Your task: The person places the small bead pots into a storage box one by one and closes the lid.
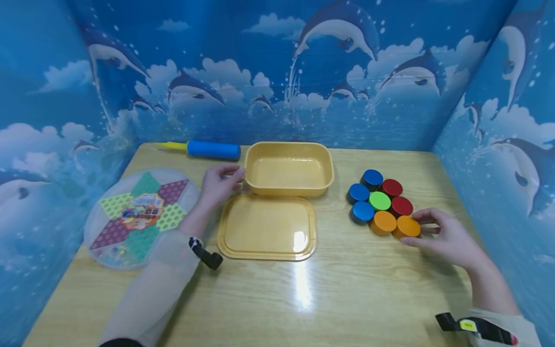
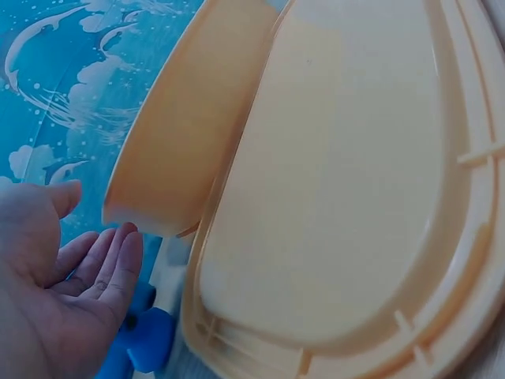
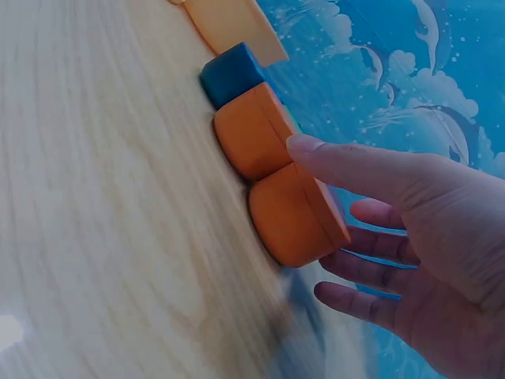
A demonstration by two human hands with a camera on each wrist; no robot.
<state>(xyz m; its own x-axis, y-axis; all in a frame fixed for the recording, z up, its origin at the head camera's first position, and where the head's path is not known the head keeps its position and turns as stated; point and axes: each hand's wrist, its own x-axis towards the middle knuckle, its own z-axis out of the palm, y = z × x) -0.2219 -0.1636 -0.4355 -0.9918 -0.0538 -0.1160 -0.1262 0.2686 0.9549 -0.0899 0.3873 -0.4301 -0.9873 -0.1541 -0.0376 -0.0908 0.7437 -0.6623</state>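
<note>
My left hand (image 1: 221,183) is at the left end of a yellow plastic box (image 1: 288,190), its loosely bent fingertips right at the box wall. In the left wrist view the palm of this hand (image 2: 71,292) shows, with nothing held in it. A matching yellow lid (image 1: 266,226) lies in front of the box. At the right, my right hand (image 1: 446,236) has thumb and fingers around the nearest orange round tub (image 1: 407,226). The right wrist view shows the thumb (image 3: 339,158) at the rim of this tub (image 3: 292,217), with the other fingers on its far side.
Another orange tub (image 1: 383,223), a green one (image 1: 379,201), two red ones (image 1: 401,206) and several blue ones (image 1: 362,212) cluster beside it. A round star-patterned game board (image 1: 143,217) lies left. Behind it is a blue pump (image 1: 214,150) with yellow nozzle. Dolphin-print curtains (image 1: 277,72) border the table.
</note>
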